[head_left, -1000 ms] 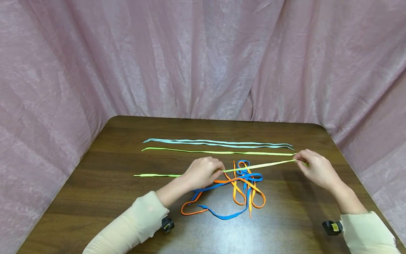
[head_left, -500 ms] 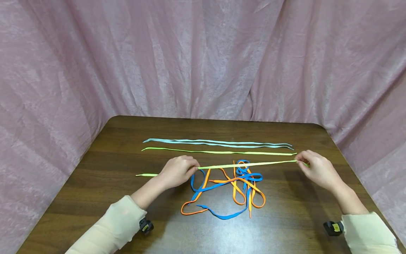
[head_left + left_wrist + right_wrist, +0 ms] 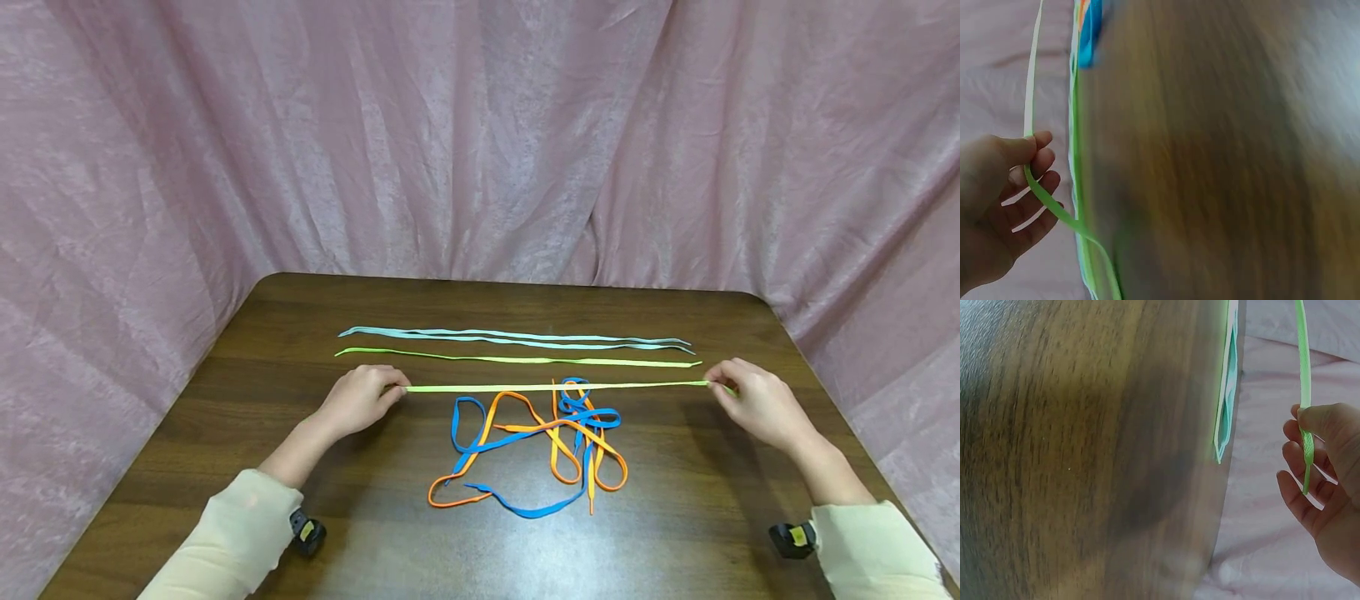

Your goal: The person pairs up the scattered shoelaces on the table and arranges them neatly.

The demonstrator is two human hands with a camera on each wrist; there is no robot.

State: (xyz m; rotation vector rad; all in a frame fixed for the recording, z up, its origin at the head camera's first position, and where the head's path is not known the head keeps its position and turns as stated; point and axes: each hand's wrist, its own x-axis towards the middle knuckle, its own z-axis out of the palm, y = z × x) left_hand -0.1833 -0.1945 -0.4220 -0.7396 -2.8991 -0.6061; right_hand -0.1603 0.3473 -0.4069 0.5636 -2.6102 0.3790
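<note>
A yellow-green shoelace [image 3: 480, 388] is stretched nearly straight between both hands, raised over the table. My left hand [image 3: 362, 399] pinches it between thumb and fingers; in the left wrist view its loose tail [image 3: 1099, 242] hangs down past the palm. Near the lace's tip, my right hand [image 3: 759, 403] pinches the other end, and the short aglet [image 3: 1307, 478] pokes out below the thumb. Behind it a second yellow-green shoelace [image 3: 517, 360] lies straight on the table. Two light-blue shoelaces [image 3: 510, 337] lie side by side farther back.
Under and in front of the stretched lace, blue [image 3: 534, 512] and orange shoelaces [image 3: 618, 463] lie in a loose tangle on the wooden table [image 3: 225, 417]. A pink curtain [image 3: 480, 142] hangs behind the table's far edge. Each wrist wears a small black camera [image 3: 792, 540].
My left hand has slid left along the yellow-green shoelace, drawing it straight and uncovering the tangle's left part. The right hand keeps its pinch and has shifted slightly right.
</note>
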